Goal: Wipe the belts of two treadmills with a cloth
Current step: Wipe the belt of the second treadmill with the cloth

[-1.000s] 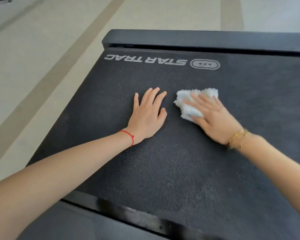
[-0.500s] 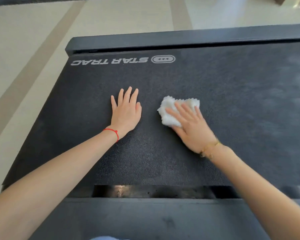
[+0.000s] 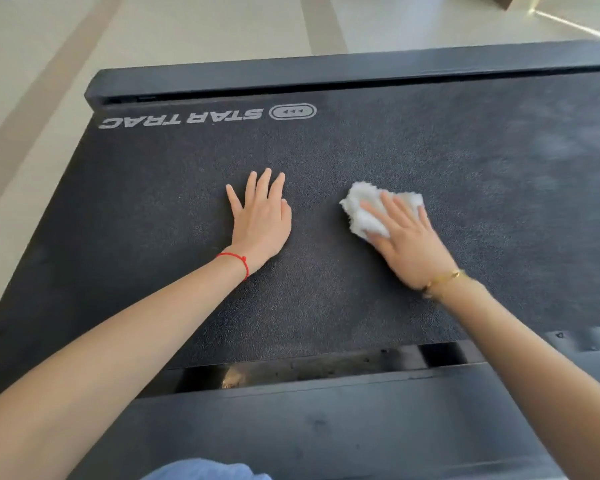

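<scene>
Pressing down with straight, slightly spread fingers, the right hand (image 3: 407, 237) pins a bunched white cloth (image 3: 368, 209) against the treadmill belt (image 3: 326, 299), roughly mid-belt and a little to the right; the flat palm likely spreads pressure so the cloth drags across the surface rather than skating over it. Just beside it, apart from the cloth, the left hand (image 3: 260, 220) lies palm-down and open on the belt, holding nothing, probably as a brace for the leaning body. That belt is matte black with a fine pebbled grain and carries a pale printed logo (image 3: 205, 117) near its far edge, beside the smooth dark side rail (image 3: 326, 72). Fluffy and crumpled, the cloth looks like soft pile that should catch dust in that grain. Faint pale smudges show toward the right of the belt.
</scene>
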